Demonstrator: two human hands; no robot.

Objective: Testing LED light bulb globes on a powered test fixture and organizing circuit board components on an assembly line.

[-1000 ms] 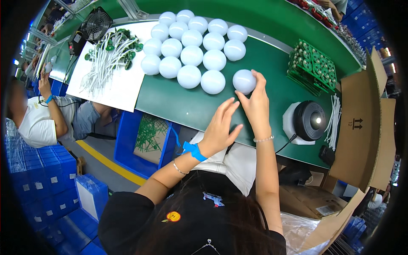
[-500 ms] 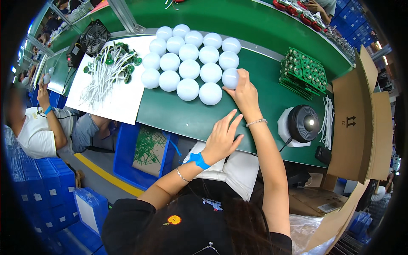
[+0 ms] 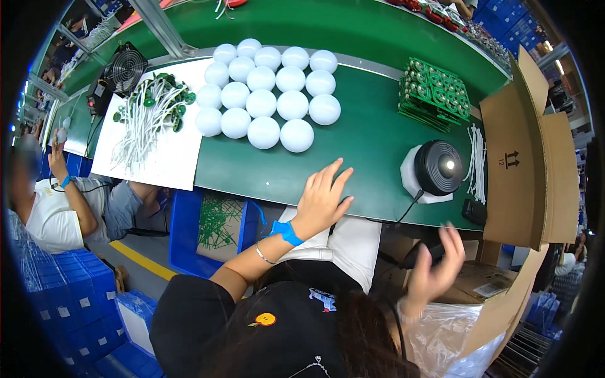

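Several smooth white globes [image 3: 263,133] stand close together in rows on the green tabletop [image 3: 353,151]. My left hand [image 3: 322,198] hovers at the near table edge, fingers spread and holding nothing, just to the lower right of the globes. My right hand [image 3: 433,271] is off the table near the lower right. A little smeared by motion, it shows its fingers apart with nothing in them. The nearest things to it are the cardboard box and clear plastic film [image 3: 435,331]. A round black device with a lit spot [image 3: 439,167] sits on a white base on the table's right side.
White wires with green round boards [image 3: 148,110] lie on a white sheet at left. Stacked green circuit boards [image 3: 435,94], white strips [image 3: 476,164] and an open cardboard box [image 3: 513,170] are at right. A blue bin [image 3: 183,230] stands below; a person [image 3: 60,201] sits at far left.
My right hand has left the globe at the right end of the rows and swung down and right, off the table. My left hand stays nearly in place. The view has shifted slightly.
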